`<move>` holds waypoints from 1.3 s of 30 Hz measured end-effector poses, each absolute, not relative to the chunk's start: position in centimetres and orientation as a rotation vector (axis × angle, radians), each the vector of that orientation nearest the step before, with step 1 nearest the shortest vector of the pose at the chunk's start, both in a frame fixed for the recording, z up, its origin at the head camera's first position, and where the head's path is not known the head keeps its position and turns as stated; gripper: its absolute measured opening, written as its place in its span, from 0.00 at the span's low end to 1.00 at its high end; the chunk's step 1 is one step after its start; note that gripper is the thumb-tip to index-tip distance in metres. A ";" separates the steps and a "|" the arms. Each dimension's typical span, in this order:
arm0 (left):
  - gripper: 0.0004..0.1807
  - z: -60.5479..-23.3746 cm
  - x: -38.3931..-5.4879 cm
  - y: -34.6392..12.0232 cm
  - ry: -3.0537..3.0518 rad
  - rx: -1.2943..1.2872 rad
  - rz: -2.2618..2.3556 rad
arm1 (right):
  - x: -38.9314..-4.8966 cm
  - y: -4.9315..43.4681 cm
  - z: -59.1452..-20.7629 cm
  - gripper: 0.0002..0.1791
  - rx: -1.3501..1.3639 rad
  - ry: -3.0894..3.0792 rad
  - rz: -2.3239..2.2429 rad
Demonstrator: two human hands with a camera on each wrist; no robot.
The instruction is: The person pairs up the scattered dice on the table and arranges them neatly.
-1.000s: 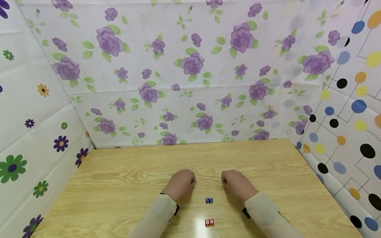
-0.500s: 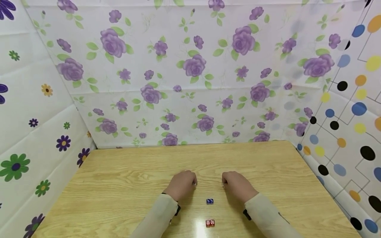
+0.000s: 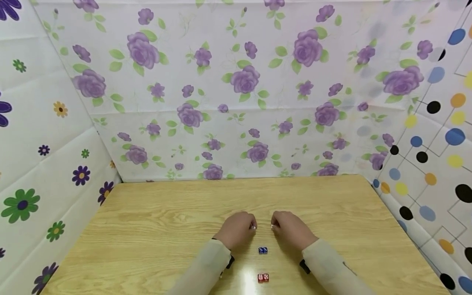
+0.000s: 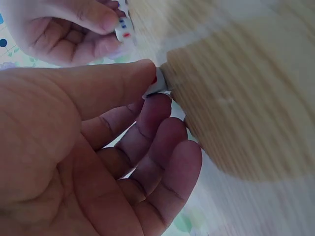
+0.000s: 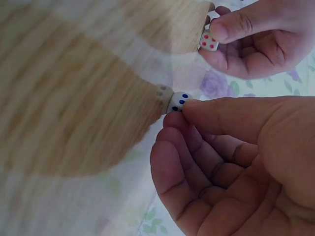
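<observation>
My left hand [image 3: 237, 230] pinches a white die [image 4: 157, 84] between thumb and index finger, right at the tabletop. Across a small gap, my right hand [image 3: 292, 229] pinches another white die [image 5: 179, 102], blue pips showing, also down at the wood. In the right wrist view the left hand's die shows a face of red pips. Nearer to me, between the forearms, two blue dice [image 3: 263, 250] lie side by side. Closer still is a side-by-side pair of red dice [image 3: 263, 277].
The wooden table [image 3: 155, 229] reflects light near the red dice. A white cloth with purple roses [image 3: 245, 80] hangs behind it. Flowered cloth [image 3: 37, 172] stands on the left, dotted cloth [image 3: 435, 180] on the right. Each wrist wears a black strap.
My left hand has moved right with its die, narrowing the gap to the right hand. The right hand has shifted slightly left in view. The blue and red dice stay in their pairs.
</observation>
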State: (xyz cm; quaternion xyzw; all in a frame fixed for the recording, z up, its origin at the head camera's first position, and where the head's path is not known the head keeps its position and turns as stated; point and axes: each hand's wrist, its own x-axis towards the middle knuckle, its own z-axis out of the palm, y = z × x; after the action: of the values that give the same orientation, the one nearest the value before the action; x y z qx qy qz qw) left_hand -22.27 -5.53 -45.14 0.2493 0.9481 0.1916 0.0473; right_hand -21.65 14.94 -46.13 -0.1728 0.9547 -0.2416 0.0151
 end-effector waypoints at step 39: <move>0.01 -45.7 -23.5 -4.9 2.857 0.742 0.680 | -22.6 14.8 -46.2 0.05 -0.625 2.885 -0.809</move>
State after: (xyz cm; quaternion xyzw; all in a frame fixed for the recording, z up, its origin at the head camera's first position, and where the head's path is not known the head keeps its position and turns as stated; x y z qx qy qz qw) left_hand -23.46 -4.87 -45.71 0.2445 0.9417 0.2242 0.0562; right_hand -22.58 14.76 -46.20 -0.2041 0.9418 -0.2642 0.0404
